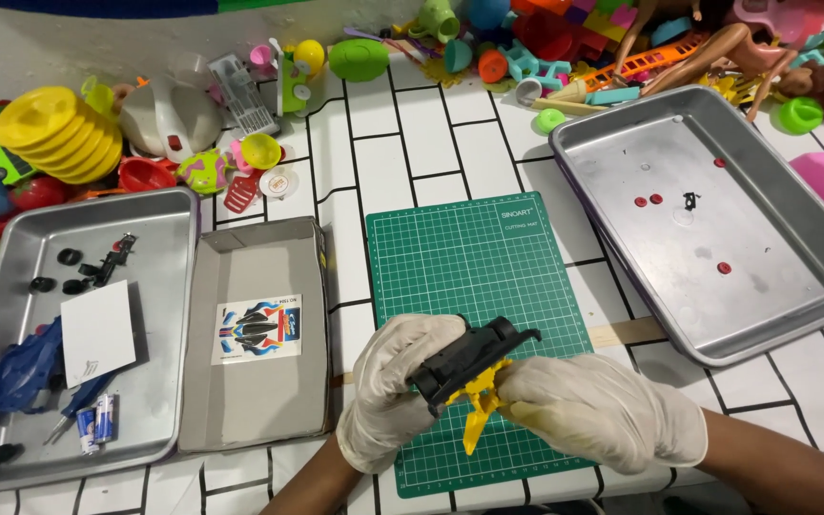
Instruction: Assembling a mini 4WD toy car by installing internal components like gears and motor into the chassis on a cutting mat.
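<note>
Basically, both gloved hands were over the green cutting mat [474,257], working one assembly: the left hand [395,391] was wrapped around a black plastic chassis [469,358], fingers curled closed on its near end, while the right hand [603,410] was pinched shut on a yellow plastic piece [479,415] sitting against the chassis underside. Both parts were held just above the mat's lower edge, touching each other. My read: this was a fit-up step, so the grip needed to stay low on the chassis body, not on the thin protruding tabs, and the yellow piece wanted to go in square, no twisting, since the thin yellow arms looked likely to bend. Worth keeping it over the mat so anything dropped landed there. The left tray [169,205] held black wheels [69,257], a blue car body [21,367], a white card [97,332] and batteries [97,422]. The cardboard box lid [259,401] held a sticker sheet [257,329]. The right tray [813,238] held small red bits [648,200].
</note>
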